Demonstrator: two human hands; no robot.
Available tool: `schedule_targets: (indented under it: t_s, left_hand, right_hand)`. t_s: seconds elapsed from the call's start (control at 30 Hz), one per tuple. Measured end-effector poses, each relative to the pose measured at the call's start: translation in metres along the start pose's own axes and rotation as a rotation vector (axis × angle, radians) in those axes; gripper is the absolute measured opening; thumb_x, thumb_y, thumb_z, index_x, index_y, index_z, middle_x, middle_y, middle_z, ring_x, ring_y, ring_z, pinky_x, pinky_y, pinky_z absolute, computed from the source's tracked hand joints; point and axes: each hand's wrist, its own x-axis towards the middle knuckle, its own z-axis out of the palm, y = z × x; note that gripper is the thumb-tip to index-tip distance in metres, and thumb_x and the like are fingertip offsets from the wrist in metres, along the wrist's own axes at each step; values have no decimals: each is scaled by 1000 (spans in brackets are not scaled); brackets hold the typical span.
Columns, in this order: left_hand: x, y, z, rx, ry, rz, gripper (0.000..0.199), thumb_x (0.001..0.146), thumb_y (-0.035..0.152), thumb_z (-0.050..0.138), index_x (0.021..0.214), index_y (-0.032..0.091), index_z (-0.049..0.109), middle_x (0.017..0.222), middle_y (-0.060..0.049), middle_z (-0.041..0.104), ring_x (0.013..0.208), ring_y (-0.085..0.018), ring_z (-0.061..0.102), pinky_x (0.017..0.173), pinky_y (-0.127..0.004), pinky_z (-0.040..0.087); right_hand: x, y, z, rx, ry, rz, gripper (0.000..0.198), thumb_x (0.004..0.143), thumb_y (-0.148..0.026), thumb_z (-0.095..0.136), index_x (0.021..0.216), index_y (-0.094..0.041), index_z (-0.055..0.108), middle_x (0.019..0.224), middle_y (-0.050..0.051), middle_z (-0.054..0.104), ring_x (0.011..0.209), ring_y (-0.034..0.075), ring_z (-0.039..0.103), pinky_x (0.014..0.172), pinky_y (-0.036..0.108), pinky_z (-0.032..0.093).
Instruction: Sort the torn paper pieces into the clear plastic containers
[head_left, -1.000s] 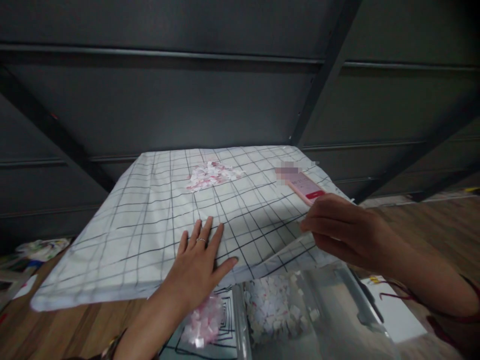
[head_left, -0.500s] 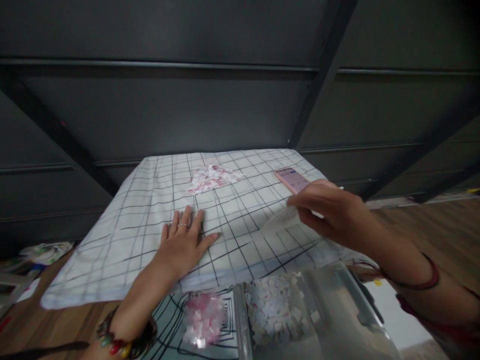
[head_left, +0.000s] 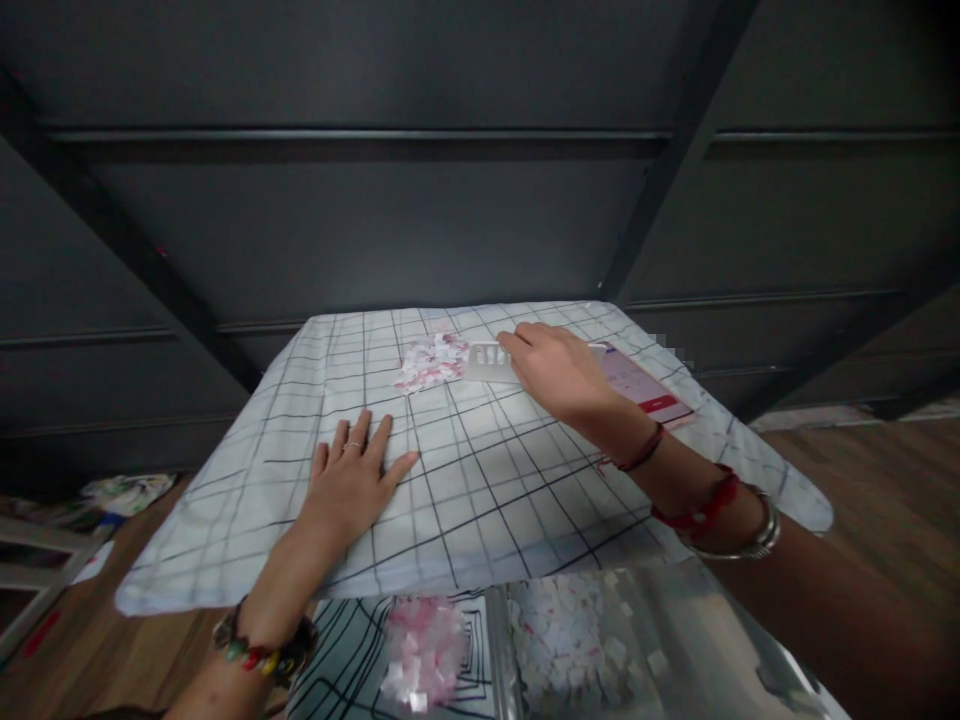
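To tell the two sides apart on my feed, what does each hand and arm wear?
Left hand: thin silvery ring, then a multicoloured beaded bracelet. Right hand: thin dark cord, then a red band and silvery bangle further up.

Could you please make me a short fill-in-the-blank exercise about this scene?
1. The left hand rests palm ____ on the checked cloth.
2. The right hand holds a slotted piece, and in this view the loose scraps lie to its ____.
3. The phone lies with its screen facing ____.
4. In this view, the clear container stands to the ____ of the pink clump.

Missing words: down; left; up; right.
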Motion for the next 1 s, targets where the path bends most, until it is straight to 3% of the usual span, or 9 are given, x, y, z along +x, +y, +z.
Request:
schedule_targets:
  t_s: [0.13, 0.27, 0.4, 0.63, 0.83, 1.0]
  left_hand:
    - [-3, -1, 6, 41, 98, 22, 61, 90, 52, 32, 140, 17, 29, 146, -12, 25, 132, -34, 21, 103, -50, 24]
    - [-5, 0, 7, 37, 147, 40, 59, 90, 51, 30, 139, 17, 32, 145, -12, 28, 131, -34, 24, 102, -49, 26]
    - [-6, 0, 6, 36, 145, 41, 59, 90, 50, 31, 138, 16, 34, 144, -14, 30, 131, -34, 26, 101, -50, 26]
    - [-7, -1, 7, -6, 156, 43, 58, 91, 50, 31, 138, 16, 34, 144, -12, 30, 131, -33, 25, 102, -50, 25]
    - [-7, -2, 10, 0, 180, 46, 58, 91, 50, 31, 137, 16, 35, 143, -12, 31, 131, -34, 26, 102, -50, 26]
    - [-8, -2, 9, -3, 181, 42, 58, 91, 50, 29, 137, 16, 35, 143, -12, 32, 130, -34, 26, 102, -50, 26]
  right_hand:
    - [4, -9, 2, 40, -29, -9, 29, 83, -9, 34, 98, -13, 59, 90, 10, 61, 77, 18, 50, 65, 30, 31]
    - [4, -15, 5, 85, 62, -58, 30, 83, -11, 33, 95, -14, 60, 85, 10, 61, 72, 17, 49, 62, 30, 31]
    - [9, -19, 11, 90, 146, -68, 33, 85, -12, 30, 100, -15, 60, 84, 10, 61, 71, 17, 49, 61, 30, 31]
    - [9, -21, 9, 87, 78, -150, 28, 84, -12, 34, 92, -14, 61, 85, 9, 61, 73, 17, 49, 62, 28, 32]
    - [11, -21, 11, 40, 152, -117, 31, 86, -13, 32, 99, -13, 60, 83, 9, 61, 73, 18, 50, 64, 30, 31]
    - [15, -25, 17, -4, 168, -202, 33, 85, -10, 31, 101, -12, 60, 82, 9, 61, 74, 18, 49, 65, 30, 30]
